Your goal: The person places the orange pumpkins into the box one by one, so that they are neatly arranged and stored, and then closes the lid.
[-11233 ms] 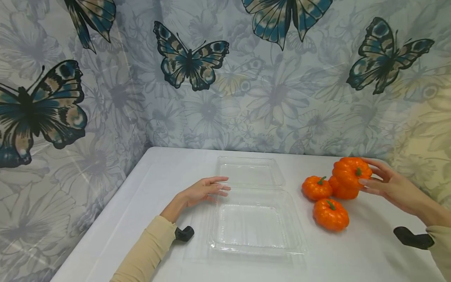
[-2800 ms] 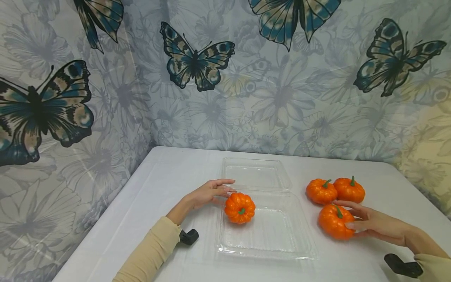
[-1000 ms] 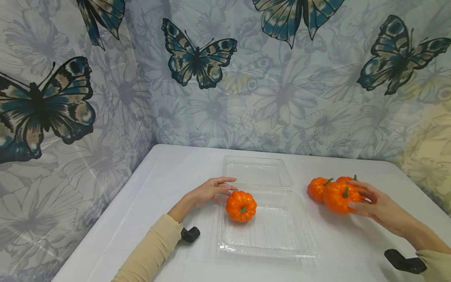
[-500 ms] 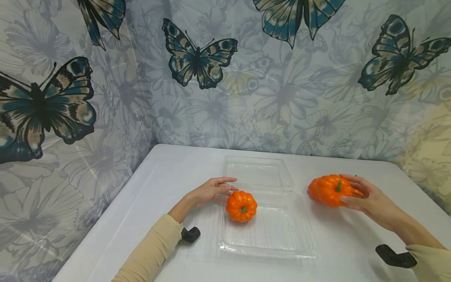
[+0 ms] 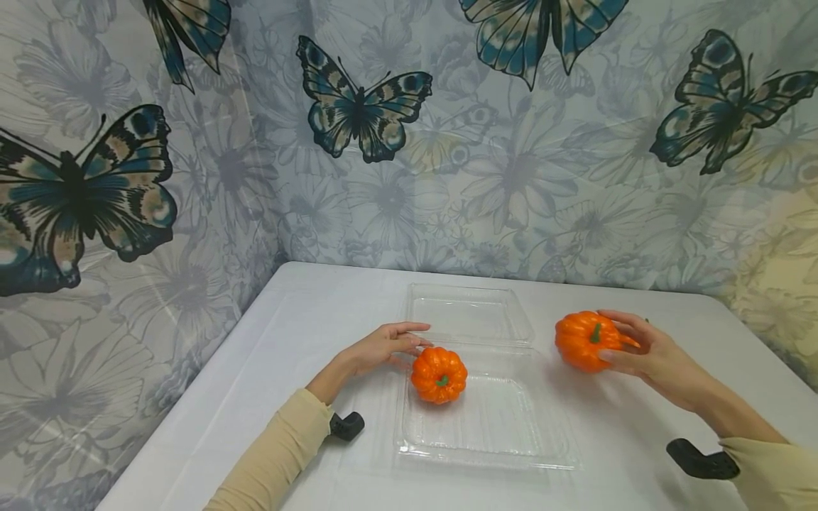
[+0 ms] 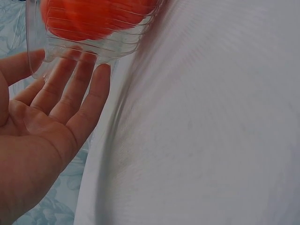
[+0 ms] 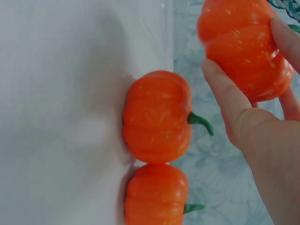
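My right hand [image 5: 655, 358] grips a small orange pumpkin [image 5: 580, 342] with a green stem, thumb on the near side and fingers behind. In the right wrist view this held pumpkin [image 7: 248, 47] is off the table, beyond two other pumpkins, a nearer one [image 7: 157, 117] and one at the bottom edge [image 7: 157, 197]. A further pumpkin [image 5: 439, 375] sits in the left part of the clear plastic clamshell container [image 5: 486, 460]. With fingers extended, my left hand [image 5: 377, 348] touches the container's left side; the left wrist view shows fingertips against its ribbed wall [image 6: 117, 44].
The container's lid [image 5: 466, 312] lies folded back, toward the far edge of the white table [image 5: 319, 305]. Behind stands a wall covering [image 5: 511, 177] with butterflies and flowers. In the head view, the two loose pumpkins are mostly hidden by the held one and my right hand.
Earlier a pumpkin came into the container from the right-hand group. My right hand then took the nearest remaining pumpkin, lifted it and moved it left over the others. My left hand stayed put.
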The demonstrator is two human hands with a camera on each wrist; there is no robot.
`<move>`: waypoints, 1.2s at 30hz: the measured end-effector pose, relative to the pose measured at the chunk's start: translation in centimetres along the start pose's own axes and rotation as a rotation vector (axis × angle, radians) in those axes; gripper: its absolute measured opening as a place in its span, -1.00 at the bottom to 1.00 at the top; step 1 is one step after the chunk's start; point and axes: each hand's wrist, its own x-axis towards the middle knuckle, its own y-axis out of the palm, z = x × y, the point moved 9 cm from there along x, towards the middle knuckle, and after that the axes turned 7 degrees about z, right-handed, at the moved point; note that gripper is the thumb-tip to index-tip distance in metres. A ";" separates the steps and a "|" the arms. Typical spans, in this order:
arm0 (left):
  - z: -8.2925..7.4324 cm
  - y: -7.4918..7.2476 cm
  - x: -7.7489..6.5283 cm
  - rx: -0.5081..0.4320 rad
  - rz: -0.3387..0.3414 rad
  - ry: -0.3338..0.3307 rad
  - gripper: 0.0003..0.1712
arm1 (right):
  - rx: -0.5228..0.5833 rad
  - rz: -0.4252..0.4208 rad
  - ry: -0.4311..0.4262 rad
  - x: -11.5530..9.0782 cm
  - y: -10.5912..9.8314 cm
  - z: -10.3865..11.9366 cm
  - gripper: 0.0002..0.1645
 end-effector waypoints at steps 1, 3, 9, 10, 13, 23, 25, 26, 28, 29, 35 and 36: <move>0.0 0.0 0.0 -0.001 -0.001 -0.001 -0.43 | -0.014 -0.002 0.003 0.1 0.1 0.1 -0.28; 0.1 0.0 0.1 -0.002 -0.001 -0.002 -0.43 | -0.035 -0.002 0.007 0.2 0.3 0.4 -0.28; 0.0 0.0 0.2 -0.002 0.000 -0.006 -0.43 | -0.055 0.026 -0.022 0.6 1.4 1.6 -0.27; 0.0 0.1 0.2 -0.001 -0.001 -0.005 -0.43 | -0.058 0.027 -0.022 0.8 1.7 1.7 -0.27; -0.1 0.1 0.1 0.004 0.001 -0.003 -0.43 | -0.085 0.019 -0.003 1.2 2.2 2.0 -0.26; 0.0 0.1 0.1 -0.001 -0.004 -0.009 -0.43 | -0.152 -0.007 0.027 2.4 3.6 3.0 -0.19; 0.0 0.1 0.1 0.001 -0.004 -0.009 -0.43 | -0.150 -0.007 0.020 2.6 3.9 3.2 -0.19; 0.0 0.1 0.0 0.002 -0.003 -0.008 -0.43 | -0.141 -0.003 0.019 2.7 4.1 3.2 -0.19; -0.1 0.1 0.0 0.003 -0.001 -0.005 -0.43 | -0.122 0.006 0.020 2.9 4.5 3.3 -0.19; -0.1 0.1 0.0 0.003 0.000 -0.002 -0.43 | -0.102 0.013 0.022 3.0 4.8 3.3 -0.19; -0.2 0.1 0.0 -0.005 -0.003 -0.001 -0.43 | -0.059 0.048 0.021 3.4 6.1 3.4 -0.17; -0.2 0.1 -0.1 -0.006 -0.003 -0.001 -0.43 | -0.062 0.055 0.014 3.5 6.3 3.5 -0.17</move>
